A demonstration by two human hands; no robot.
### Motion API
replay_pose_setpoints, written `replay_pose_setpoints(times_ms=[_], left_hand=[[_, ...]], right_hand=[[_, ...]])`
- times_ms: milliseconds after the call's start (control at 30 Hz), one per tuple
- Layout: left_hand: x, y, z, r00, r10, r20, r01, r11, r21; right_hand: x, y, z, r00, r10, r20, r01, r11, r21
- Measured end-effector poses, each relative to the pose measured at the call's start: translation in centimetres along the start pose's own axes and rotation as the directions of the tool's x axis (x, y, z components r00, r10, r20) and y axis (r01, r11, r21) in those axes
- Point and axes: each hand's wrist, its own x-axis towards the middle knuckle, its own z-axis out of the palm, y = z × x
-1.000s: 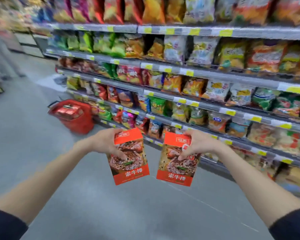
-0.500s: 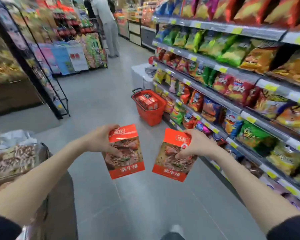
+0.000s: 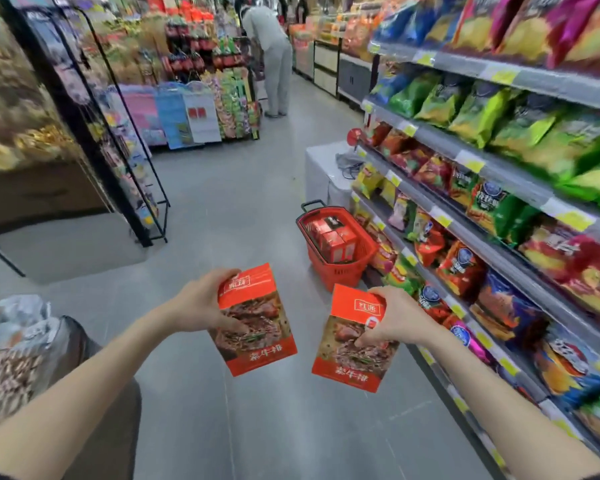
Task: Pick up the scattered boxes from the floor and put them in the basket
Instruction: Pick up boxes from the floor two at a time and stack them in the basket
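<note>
I hold two red boxes with a meat picture in front of me, above the grey floor. My left hand (image 3: 201,303) grips the left box (image 3: 260,334) by its upper left edge. My right hand (image 3: 395,320) grips the right box (image 3: 350,355) by its upper right corner. A red shopping basket (image 3: 354,268) stands on the floor ahead, against the foot of the right-hand shelves. Several boxes of the same red kind (image 3: 333,237) lie inside it. Its black handle (image 3: 312,204) sticks up at the far end.
Snack shelves (image 3: 499,209) run along the right side. A black wire rack (image 3: 132,174) stands to the left, a low bin of goods (image 3: 18,348) at my left elbow. A white box (image 3: 323,168) sits beyond the basket. A person (image 3: 274,57) bends at the aisle's far end.
My view has swung left down the aisle and moved forward. The basket now appears closer and more centred ahead. Both hands keep their boxes, held slightly lower.
</note>
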Motion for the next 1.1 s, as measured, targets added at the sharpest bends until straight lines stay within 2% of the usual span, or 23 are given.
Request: replay_pose_setpoints(times_ms=[267, 433, 633, 733, 867, 1100], left_hand=[[12.4, -4.7, -3.1, 0.999, -0.044, 0.009, 0.044, 0.999, -0.032], [21.8, -8.5, -6.7, 1.0, -0.011, 0.025, 0.01, 0.999, 0.04], [35.6, -11.9, -12.5, 0.995, 0.065, 0.076, -0.074, 0.99, 0.121], [42.7, -12.0, -13.5, 0.982, 0.106, 0.157, -0.132, 0.978, 0.161], [52.4, -10.8, -12.4, 0.947, 0.18, 0.265, -0.24, 0.946, 0.216], [68.1, -7.3, -8.5, 0.886, 0.281, 0.368, -0.362, 0.916, 0.171]], right_hand=[[15.2, -2.1, -1.5, 0.998, -0.047, 0.052, 0.047, 0.999, 0.005], [25.3, -3.8, -1.2, 0.998, -0.025, 0.062, 0.023, 0.999, 0.028], [36.7, -5.5, -2.6, 0.994, 0.111, 0.023, -0.112, 0.989, 0.094], [40.6, -4.5, -3.9, 0.977, 0.21, 0.025, -0.211, 0.965, 0.157], [45.8, -1.1, -5.5, 0.95, 0.312, 0.011, -0.307, 0.928, 0.212], [55.9, 6.7, -8.7, 0.88, 0.473, 0.042, -0.467, 0.848, 0.249]])
